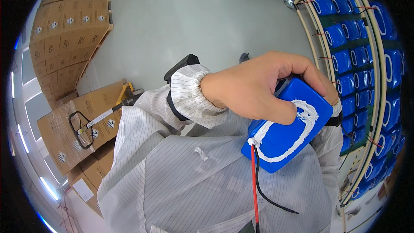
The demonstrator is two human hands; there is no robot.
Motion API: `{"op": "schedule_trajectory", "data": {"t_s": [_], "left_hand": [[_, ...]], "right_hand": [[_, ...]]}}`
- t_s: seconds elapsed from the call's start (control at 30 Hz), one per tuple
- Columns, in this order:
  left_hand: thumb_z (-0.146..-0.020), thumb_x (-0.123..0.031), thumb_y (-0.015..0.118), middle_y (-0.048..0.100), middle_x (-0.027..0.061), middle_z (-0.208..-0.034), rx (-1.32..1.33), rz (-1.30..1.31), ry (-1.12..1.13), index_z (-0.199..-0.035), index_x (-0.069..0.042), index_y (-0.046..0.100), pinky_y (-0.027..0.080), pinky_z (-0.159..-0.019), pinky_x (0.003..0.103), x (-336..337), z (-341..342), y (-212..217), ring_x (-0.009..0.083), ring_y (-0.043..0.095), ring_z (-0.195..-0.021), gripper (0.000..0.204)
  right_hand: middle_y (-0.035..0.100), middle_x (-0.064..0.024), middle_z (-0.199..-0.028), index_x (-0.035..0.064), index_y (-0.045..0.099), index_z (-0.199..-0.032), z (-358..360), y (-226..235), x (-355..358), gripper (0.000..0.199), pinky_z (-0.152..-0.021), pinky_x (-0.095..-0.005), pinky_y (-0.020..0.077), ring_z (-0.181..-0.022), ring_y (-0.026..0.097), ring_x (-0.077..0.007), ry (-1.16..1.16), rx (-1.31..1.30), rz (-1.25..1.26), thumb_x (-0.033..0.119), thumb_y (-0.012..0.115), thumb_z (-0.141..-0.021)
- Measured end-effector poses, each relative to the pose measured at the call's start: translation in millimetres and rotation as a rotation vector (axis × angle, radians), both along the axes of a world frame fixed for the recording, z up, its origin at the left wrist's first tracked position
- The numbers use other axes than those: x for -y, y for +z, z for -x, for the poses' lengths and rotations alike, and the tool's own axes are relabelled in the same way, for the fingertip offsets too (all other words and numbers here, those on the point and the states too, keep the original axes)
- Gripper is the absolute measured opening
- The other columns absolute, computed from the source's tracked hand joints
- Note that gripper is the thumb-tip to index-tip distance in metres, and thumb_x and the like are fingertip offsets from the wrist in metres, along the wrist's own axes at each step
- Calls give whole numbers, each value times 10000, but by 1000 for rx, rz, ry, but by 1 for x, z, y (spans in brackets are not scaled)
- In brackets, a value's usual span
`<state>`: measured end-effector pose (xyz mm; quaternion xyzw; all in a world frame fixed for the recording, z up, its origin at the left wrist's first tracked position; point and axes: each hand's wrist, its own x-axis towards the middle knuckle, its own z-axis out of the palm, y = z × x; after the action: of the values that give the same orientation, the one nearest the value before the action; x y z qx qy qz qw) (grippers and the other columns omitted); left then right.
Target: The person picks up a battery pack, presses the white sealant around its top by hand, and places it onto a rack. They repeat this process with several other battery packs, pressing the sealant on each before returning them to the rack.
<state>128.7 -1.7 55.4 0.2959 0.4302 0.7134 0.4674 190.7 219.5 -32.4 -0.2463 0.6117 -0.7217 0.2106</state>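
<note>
A blue wrapped battery pack (pixel 276 140) is held tilted in front of my striped coat. A thick, uneven loop of white sealant (pixel 308 123) runs round its face. From a white blob at its lower left corner hang a red wire (pixel 254 181) and a black wire (pixel 265 194). My left hand (pixel 258 86) reaches in from the left and grips the pack's upper edge, thumb on the face, fingers curled over the far side. Beyond the pack's right end, a little of my right hand (pixel 331 92) shows above its cuff; its fingers are hidden.
At the right, a rack of cream tubes (pixel 379 82) carries rows of similar blue packs (pixel 340 60) with white loops. Stacked cartons (pixel 69 21) stand on a pallet at far left. Nearer, a pallet jack handle (pixel 82 131) stands beside wrapped cartons (pixel 56 133). Grey floor (pixel 185 13) lies between.
</note>
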Motion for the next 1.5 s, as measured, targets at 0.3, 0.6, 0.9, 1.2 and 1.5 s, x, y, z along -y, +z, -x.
{"op": "schedule_trajectory", "data": {"t_s": [0.3,0.6,0.9,1.2,1.5], "left_hand": [[-740,-51,655,700,121,-1231,-21,58,21,-1161,24,658,531,-976,337,1,0,1,199,668,-1092,428],[-766,-9,630,623,146,-1318,70,58,-46,-1231,33,602,501,-1004,355,5,7,0,201,622,-1123,468],[-741,-50,663,669,132,-1277,3,12,6,-1204,43,595,524,-987,352,-1,-2,-5,216,647,-1128,477],[-772,-20,632,629,142,-1310,56,27,-52,-1228,39,569,493,-1029,365,3,5,0,222,617,-1165,463],[-807,-20,613,611,154,-1303,18,-4,-33,-1266,38,548,479,-1027,374,-1,1,-5,216,600,-1163,467]], "right_hand": [[604,-98,-1287,4,526,-1347,-7,-9,5,1152,-990,-352,474,-1130,596,-195,-39,59,-1,524,992,-430],[595,-93,-1306,6,479,-1386,1,-23,9,1359,-1024,-360,461,-1177,584,-203,-30,-105,46,612,1014,-293],[595,-93,-1307,11,479,-1381,1,-17,7,1353,-1028,-365,463,-1178,588,-205,-29,-60,81,600,1019,-290],[596,-92,-1306,13,480,-1380,3,-17,3,1351,-1028,-367,465,-1176,591,-205,25,-17,129,595,1022,-288],[597,-92,-1306,14,480,-1378,3,-18,3,1348,-1028,-368,467,-1175,594,-204,69,33,159,590,1024,-287]]}}
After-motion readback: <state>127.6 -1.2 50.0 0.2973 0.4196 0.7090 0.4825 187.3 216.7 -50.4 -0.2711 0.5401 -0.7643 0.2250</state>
